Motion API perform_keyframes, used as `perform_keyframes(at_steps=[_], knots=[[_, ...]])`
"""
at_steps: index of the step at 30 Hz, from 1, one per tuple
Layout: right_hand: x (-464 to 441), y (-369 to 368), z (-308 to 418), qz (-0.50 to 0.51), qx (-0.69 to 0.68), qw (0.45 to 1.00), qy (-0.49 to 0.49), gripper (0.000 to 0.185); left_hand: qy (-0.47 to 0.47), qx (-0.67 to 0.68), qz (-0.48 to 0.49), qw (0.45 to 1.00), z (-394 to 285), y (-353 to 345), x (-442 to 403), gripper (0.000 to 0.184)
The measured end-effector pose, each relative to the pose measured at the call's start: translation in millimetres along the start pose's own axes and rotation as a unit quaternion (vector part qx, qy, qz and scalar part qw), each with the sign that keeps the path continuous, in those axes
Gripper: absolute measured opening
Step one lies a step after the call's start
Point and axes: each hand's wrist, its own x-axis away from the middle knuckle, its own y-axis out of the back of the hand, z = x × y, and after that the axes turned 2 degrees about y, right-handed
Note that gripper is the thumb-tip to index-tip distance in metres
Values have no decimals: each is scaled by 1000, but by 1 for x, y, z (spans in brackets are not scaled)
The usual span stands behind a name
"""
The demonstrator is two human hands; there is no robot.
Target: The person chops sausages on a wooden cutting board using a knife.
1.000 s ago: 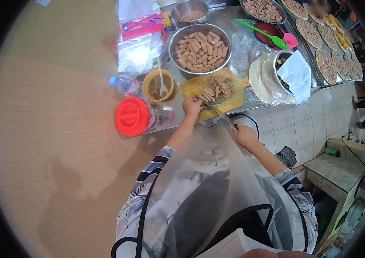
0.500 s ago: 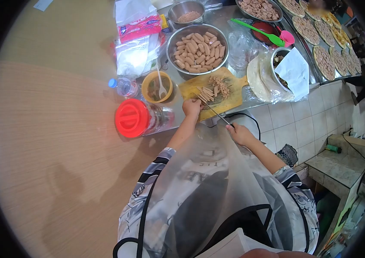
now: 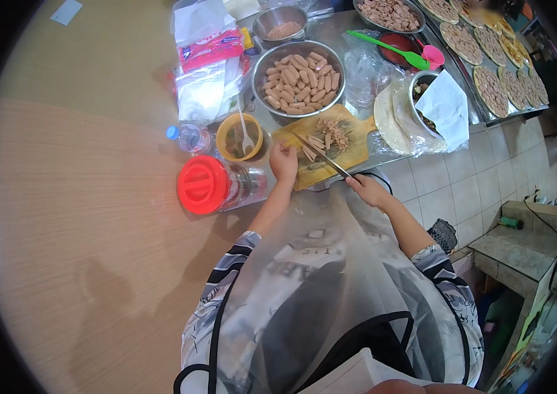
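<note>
My right hand (image 3: 367, 190) is closed round the handle of a knife (image 3: 323, 156), whose blade lies over the sausage strips on a yellow cutting board (image 3: 356, 150). At the board's left edge is my left hand (image 3: 284, 162), its fingers curled close together; whether anything is between them is too small to tell. Cut sausage strips (image 3: 311, 152) lie beside the blade, and a small heap of chopped sausage (image 3: 334, 133) is just above them. Behind the board stands a metal bowl (image 3: 256, 84) full of whole sausages (image 3: 301, 82).
Left of the board are a yellow bowl (image 3: 221, 134) with a spoon, a bottle (image 3: 194, 138) and a red-lidded jar (image 3: 201, 184). To the right are flatbread (image 3: 388, 125) and a pot under white paper (image 3: 446, 108). Topped flat rounds (image 3: 490, 90) fill trays farther right.
My left hand has drawn back slightly left from the strips. The knife has turned so its blade lies more flatly across them, its tip farther up the board.
</note>
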Motion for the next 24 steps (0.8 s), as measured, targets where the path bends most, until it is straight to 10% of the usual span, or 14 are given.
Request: perform_keyframes(at_steps=[1,6,10,24], knots=[[2,0,-4,4,35,999,13,48,-146,-82,-61,984,-7,0,-2,16],[14,-10,-13,40,102,994,20,53,-277,-181,100,938,-28,-32,-9,18],[22,-16,-12,18,109,994,21,50,-263,-377,146,876,-29,-60,-8,19],[21,-8,-4,26,136,990,4,50,-152,-230,184,944,-21,-67,-14,20]])
